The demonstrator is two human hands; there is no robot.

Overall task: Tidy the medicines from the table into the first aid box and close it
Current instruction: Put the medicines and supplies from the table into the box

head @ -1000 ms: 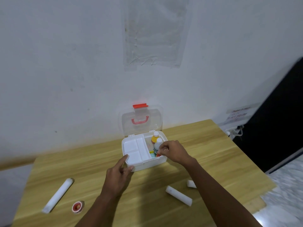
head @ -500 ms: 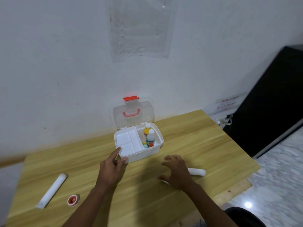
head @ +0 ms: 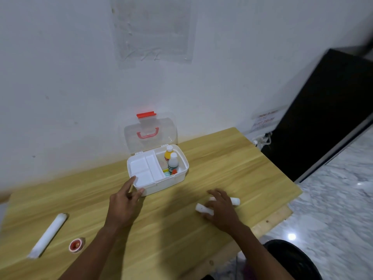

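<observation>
Right hand (head: 221, 209) down flat on the light wooden table (head: 232, 164), fingers draped over two short white gauze rolls (head: 202, 208); whether they have actually closed on one, I can't tell. Left hand (head: 124, 202) is spread loose, fingertips touching the near left corner of the white plastic first aid box (head: 171, 181), gripping nothing. The box sits against the wall, its clear lid with red handle and latch (head: 150, 131) standing upright. Inside, a white divided tray (head: 146, 169) fills the left half; a yellow bottle (head: 168, 153) and a white bottle (head: 173, 161) stand upright on the right. Far left on the table lie a long white roll (head: 48, 235) and a small red-cored tape reel (head: 76, 245).
</observation>
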